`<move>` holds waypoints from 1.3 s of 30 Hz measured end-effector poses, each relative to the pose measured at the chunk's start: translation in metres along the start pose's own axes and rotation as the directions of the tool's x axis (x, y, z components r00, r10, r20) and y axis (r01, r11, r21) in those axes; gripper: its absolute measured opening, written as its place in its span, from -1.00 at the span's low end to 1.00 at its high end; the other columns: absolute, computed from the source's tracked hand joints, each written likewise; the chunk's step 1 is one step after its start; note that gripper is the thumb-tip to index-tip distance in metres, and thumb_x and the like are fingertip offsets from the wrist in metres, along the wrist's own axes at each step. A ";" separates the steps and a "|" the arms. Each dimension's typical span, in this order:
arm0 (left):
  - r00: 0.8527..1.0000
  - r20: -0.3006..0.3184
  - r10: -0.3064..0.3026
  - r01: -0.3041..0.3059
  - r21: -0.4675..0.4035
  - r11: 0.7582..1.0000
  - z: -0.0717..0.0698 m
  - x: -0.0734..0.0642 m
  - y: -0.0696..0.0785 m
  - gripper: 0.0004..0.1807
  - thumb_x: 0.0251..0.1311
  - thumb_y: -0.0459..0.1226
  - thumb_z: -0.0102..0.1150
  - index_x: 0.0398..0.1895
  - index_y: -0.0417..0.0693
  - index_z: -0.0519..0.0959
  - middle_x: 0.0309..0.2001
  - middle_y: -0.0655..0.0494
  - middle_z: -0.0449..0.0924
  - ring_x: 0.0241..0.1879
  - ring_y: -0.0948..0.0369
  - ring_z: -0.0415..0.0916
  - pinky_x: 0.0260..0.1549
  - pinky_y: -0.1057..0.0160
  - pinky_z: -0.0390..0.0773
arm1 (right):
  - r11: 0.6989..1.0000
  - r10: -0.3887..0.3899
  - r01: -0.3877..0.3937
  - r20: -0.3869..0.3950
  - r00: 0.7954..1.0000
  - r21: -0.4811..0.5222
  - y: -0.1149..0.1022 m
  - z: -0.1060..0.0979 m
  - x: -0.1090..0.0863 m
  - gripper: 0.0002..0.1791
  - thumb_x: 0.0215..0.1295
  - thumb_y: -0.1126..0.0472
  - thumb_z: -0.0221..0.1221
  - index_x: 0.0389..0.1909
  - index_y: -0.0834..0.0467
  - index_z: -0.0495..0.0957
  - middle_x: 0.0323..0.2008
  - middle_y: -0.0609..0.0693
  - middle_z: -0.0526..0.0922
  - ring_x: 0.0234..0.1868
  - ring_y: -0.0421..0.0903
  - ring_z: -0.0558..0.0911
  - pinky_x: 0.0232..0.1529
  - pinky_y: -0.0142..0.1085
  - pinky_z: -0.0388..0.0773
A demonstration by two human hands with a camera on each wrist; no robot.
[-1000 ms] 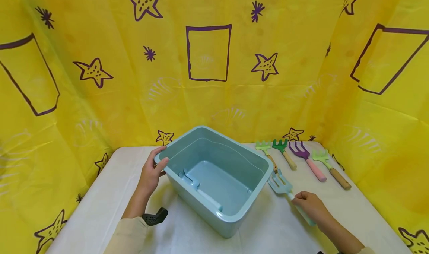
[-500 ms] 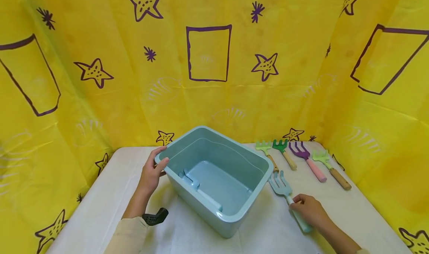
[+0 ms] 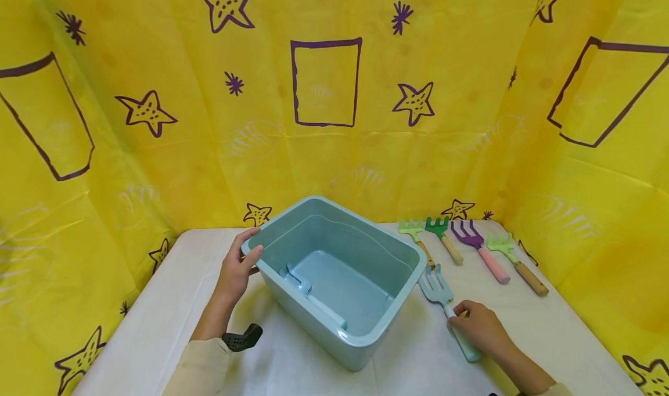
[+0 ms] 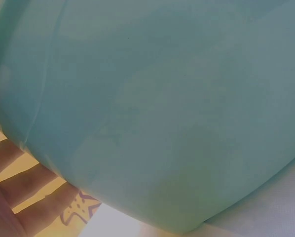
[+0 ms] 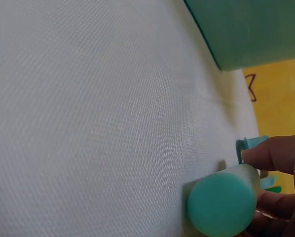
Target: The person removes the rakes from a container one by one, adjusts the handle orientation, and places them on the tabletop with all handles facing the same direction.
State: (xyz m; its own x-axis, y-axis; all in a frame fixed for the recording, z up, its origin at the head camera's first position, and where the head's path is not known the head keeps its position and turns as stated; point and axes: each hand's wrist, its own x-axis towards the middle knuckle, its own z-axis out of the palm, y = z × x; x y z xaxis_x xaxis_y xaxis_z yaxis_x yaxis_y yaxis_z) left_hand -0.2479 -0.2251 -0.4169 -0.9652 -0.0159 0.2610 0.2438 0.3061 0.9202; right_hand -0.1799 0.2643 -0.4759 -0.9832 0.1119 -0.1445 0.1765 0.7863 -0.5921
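A light blue plastic bin (image 3: 355, 245) stands at an angle on the white table in the head view. At its left corner my left hand (image 3: 235, 271) grips the rim, thumb on the near side; its fingers (image 4: 36, 197) show beside the bin's wall in the left wrist view. Inside the bin lies a light blue tool (image 3: 326, 310) with a long handle. To the bin's right, my right hand (image 3: 483, 325) pinches the handle of a light blue hand fork (image 3: 438, 291) low over the table, tines pointing away. The right wrist view shows the round handle end (image 5: 221, 205).
Behind the fork lie several small garden tools: a light green rake (image 3: 412, 229), a dark green rake (image 3: 439, 227), a purple fork with a pink handle (image 3: 491, 262) and a pale green rake (image 3: 528, 277). Yellow patterned cloth (image 3: 324, 164) surrounds the table.
The fork's handle end has swung left and toward me, and my right hand has shifted slightly left with it. My left hand and the bin have stayed put.
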 end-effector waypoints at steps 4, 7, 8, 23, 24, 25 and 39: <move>1.000 -0.002 -0.002 0.002 0.004 1.000 0.000 0.000 -0.001 -0.50 0.43 -0.10 -0.02 0.40 0.19 0.23 0.35 -0.11 0.25 0.17 -0.23 0.37 -0.02 -0.26 0.48 | 1.000 -0.001 0.001 0.003 1.000 0.001 0.000 0.000 0.000 -0.71 0.10 0.13 0.29 -0.27 0.26 0.57 -0.47 -0.01 0.52 -0.40 -0.05 0.46 -0.43 -0.24 0.41; 1.000 -0.003 -0.004 0.004 0.000 1.000 0.000 0.000 -0.001 -0.50 0.43 -0.09 -0.01 0.40 0.19 0.23 0.35 -0.11 0.25 0.18 -0.23 0.37 -0.01 -0.27 0.47 | 1.000 0.002 -0.002 0.005 1.000 -0.004 -0.002 -0.003 -0.001 -0.72 0.12 0.13 0.29 -0.26 0.26 0.57 -0.46 0.00 0.53 -0.41 -0.05 0.46 -0.44 -0.24 0.41; 1.000 -0.003 -0.003 0.003 -0.001 1.000 0.000 0.000 -0.001 -0.50 0.43 -0.09 -0.01 0.40 0.19 0.23 0.35 -0.11 0.25 0.18 -0.23 0.37 -0.01 -0.27 0.47 | 1.000 0.001 -0.001 0.003 1.000 -0.002 -0.004 -0.005 -0.001 -0.71 0.14 0.13 0.28 -0.25 0.26 0.56 -0.46 0.00 0.53 -0.42 -0.05 0.46 -0.45 -0.24 0.41; 0.999 0.021 -0.046 0.046 -0.012 0.999 -0.001 0.003 -0.002 -0.46 0.44 -0.13 -0.03 0.44 0.13 0.18 0.40 -0.13 0.18 0.23 -0.25 0.30 0.04 -0.29 0.42 | 0.988 -0.138 0.146 -0.125 0.983 0.056 -0.065 -0.056 0.010 -0.62 0.28 0.05 0.23 -0.08 0.29 0.53 -0.42 0.06 0.53 -0.43 -0.01 0.44 -0.49 -0.26 0.47; 0.999 0.019 -0.045 0.045 -0.011 0.999 -0.001 0.003 -0.002 -0.46 0.44 -0.12 -0.03 0.44 0.14 0.18 0.40 -0.13 0.18 0.23 -0.24 0.30 0.04 -0.29 0.42 | 0.984 -0.155 0.165 -0.141 0.978 0.063 -0.073 -0.060 0.010 -0.63 0.29 0.06 0.23 -0.08 0.28 0.53 -0.42 0.06 0.53 -0.43 -0.01 0.44 -0.49 -0.27 0.47; 0.999 0.017 -0.041 0.041 -0.011 0.999 -0.001 0.003 -0.002 -0.46 0.44 -0.11 -0.02 0.43 0.16 0.18 0.40 -0.12 0.19 0.23 -0.24 0.31 0.03 -0.28 0.43 | 0.980 -0.176 0.188 -0.157 0.972 0.068 -0.080 -0.064 0.011 -0.64 0.30 0.07 0.22 -0.08 0.28 0.53 -0.42 0.07 0.53 -0.43 0.00 0.44 -0.50 -0.26 0.47; 0.999 0.020 -0.048 0.048 -0.005 0.999 -0.001 -0.005 0.017 -0.47 0.44 -0.12 -0.03 0.43 0.11 0.18 0.40 -0.14 0.18 0.23 -0.25 0.30 0.05 -0.28 0.42 | 0.924 -0.369 0.379 -0.136 0.919 0.053 -0.183 -0.091 0.023 -0.66 0.28 0.06 0.24 -0.08 0.21 0.55 -0.37 0.09 0.56 -0.46 -0.01 0.49 -0.50 -0.26 0.49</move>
State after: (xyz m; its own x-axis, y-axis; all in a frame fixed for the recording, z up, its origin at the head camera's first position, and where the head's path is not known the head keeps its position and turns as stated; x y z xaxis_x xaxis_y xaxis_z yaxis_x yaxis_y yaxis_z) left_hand -0.2392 -0.2210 -0.4025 -0.9775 -0.0110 0.2108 0.1979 0.3005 0.9330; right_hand -0.2391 0.1781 -0.2986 -0.9756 -0.1049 0.1930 -0.2066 0.7367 -0.6438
